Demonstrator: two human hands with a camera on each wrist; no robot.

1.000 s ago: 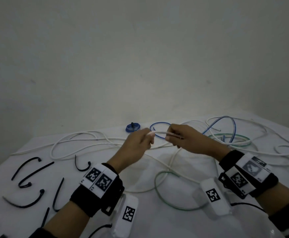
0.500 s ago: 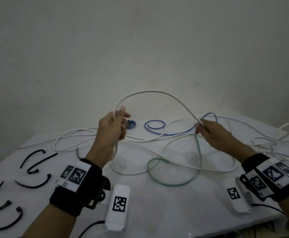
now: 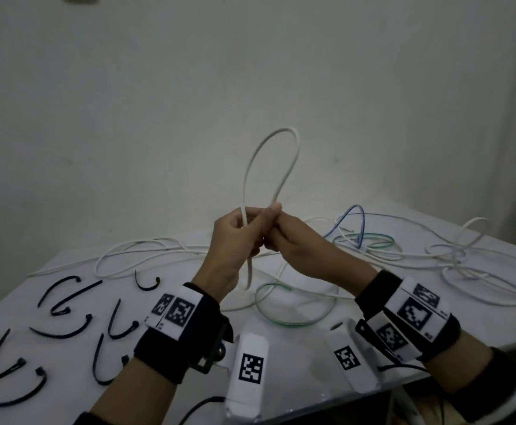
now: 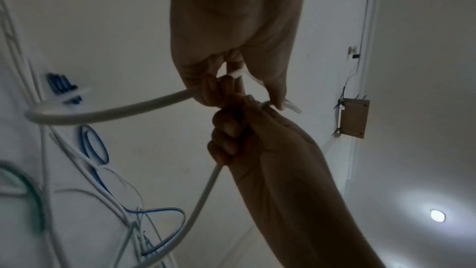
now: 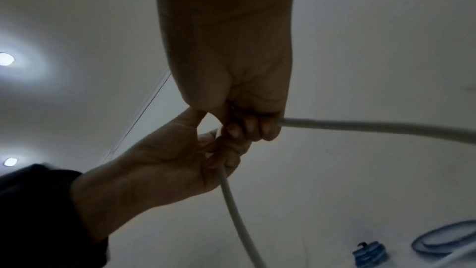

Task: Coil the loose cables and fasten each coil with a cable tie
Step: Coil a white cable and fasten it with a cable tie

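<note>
We hold both hands together above the white table point(image 3: 496, 302), and between them a white cable point(image 3: 252, 167) rises in one tall, narrow loop against the wall. Our left hand point(image 3: 235, 240) has its fingers curled round the left leg of the loop; the free end of that leg hangs below the fist toward the table. Our right hand point(image 3: 299, 243) grips the right leg of the loop, with its thumb pressed at the point where the two legs meet. The two hands touch each other there. In the left wrist view, the cable leaves the bottom of the right fist and curves down to the table.

The rest of the white cable lies in loose bends across the table, behind and to the right of our hands. A green cable point(image 3: 293, 320) forms an open loop on the table just below our hands. A blue cable point(image 3: 355, 222) arches up at the right, near a second green loop. Black cable ties point(image 3: 63, 332) lie scattered on the left part of the table, well apart from the cables.
</note>
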